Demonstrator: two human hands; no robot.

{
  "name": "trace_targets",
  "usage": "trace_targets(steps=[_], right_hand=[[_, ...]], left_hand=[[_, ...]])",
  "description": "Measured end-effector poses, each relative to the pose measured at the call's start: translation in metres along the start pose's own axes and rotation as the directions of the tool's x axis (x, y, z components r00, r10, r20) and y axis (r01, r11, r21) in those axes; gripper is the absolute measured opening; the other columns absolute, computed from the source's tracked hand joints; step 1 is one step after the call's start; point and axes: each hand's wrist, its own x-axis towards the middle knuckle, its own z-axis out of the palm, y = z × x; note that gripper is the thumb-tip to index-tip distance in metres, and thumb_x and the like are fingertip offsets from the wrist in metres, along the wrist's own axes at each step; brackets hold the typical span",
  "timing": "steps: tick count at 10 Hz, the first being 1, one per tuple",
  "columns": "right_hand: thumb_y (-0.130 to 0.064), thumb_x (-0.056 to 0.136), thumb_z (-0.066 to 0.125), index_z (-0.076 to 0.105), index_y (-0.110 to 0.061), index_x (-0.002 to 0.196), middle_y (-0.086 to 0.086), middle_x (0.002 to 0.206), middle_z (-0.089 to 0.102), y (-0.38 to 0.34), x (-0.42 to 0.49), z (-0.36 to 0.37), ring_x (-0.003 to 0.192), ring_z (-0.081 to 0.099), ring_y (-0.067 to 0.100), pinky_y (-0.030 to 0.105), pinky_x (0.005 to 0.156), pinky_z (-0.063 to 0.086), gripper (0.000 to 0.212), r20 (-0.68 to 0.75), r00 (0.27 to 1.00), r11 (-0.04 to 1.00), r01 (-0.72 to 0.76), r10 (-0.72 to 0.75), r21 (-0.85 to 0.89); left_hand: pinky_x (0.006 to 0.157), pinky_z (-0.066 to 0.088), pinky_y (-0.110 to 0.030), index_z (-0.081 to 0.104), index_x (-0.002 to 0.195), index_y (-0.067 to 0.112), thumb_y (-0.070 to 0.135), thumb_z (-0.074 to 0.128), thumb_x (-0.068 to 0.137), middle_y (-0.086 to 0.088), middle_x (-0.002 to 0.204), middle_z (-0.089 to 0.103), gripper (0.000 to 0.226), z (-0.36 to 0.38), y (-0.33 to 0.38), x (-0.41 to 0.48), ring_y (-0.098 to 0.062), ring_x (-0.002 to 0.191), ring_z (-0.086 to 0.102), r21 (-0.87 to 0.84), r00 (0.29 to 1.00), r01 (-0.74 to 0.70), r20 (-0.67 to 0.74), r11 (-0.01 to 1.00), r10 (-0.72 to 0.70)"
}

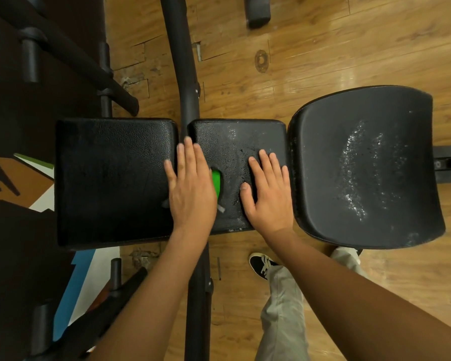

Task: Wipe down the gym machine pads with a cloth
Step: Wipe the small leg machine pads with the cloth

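Note:
Three black pads lie in a row below me: a left pad (110,178), a middle pad (235,142) and a curved seat pad (362,165) on the right with worn, flaking patches. My left hand (190,188) lies flat with straight fingers over the gap between the left and middle pads, pressing on a green cloth (216,183) that is mostly hidden under the palm. My right hand (267,188) rests flat on the right part of the middle pad, fingers spread, holding nothing.
A black curved frame tube (182,74) runs between the left and middle pads and on toward me. Black bars and handles (76,63) stand at the upper left. The floor (323,48) is wood. My shoe (262,264) and trouser leg stand below the pads.

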Motion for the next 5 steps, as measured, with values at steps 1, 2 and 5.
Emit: trace_targets(steps=[1, 2, 5], right_hand=[[-0.038, 0.102, 0.042, 0.042, -0.017, 0.155, 0.005, 0.167, 0.029, 0.000, 0.001, 0.000, 0.158, 0.013, 0.022, 0.052, 0.127, 0.012, 0.057, -0.003, 1.000, 1.000, 0.000, 0.000, -0.005], [-0.038, 0.102, 0.042, 0.042, -0.017, 0.155, 0.005, 0.167, 0.029, 0.001, 0.000, 0.000, 0.158, 0.013, 0.022, 0.051, 0.127, 0.012, 0.057, -0.004, 1.000, 1.000, 0.005, -0.005, -0.006], [-0.039, 0.102, 0.041, 0.042, -0.017, 0.155, 0.005, 0.167, 0.029, 0.000, 0.000, 0.000, 0.158, 0.012, 0.021, 0.051, 0.127, 0.012, 0.057, 0.003, 1.000, 1.000, 0.005, -0.005, 0.008]], left_hand=[[0.124, 0.002, -0.052, 0.013, 0.160, 0.001, 0.022, 0.033, 0.108, -0.018, 0.169, 0.006, 0.060, -0.005, 0.001, 0.032, -0.030, 0.157, 0.005, -0.015, 1.000, -0.007, -0.008, 1.000, 0.007], [0.124, 0.002, -0.050, 0.010, 0.160, 0.000, 0.027, 0.026, 0.108, -0.020, 0.168, 0.004, 0.060, -0.004, -0.004, 0.021, -0.031, 0.157, 0.005, -0.005, 0.998, -0.059, -0.020, 0.998, 0.059], [0.122, -0.011, -0.049, 0.004, 0.160, 0.002, 0.022, 0.049, 0.101, -0.021, 0.167, -0.005, 0.076, 0.007, -0.003, -0.079, -0.034, 0.154, -0.008, 0.116, 0.987, -0.121, 0.124, 0.986, 0.107]])
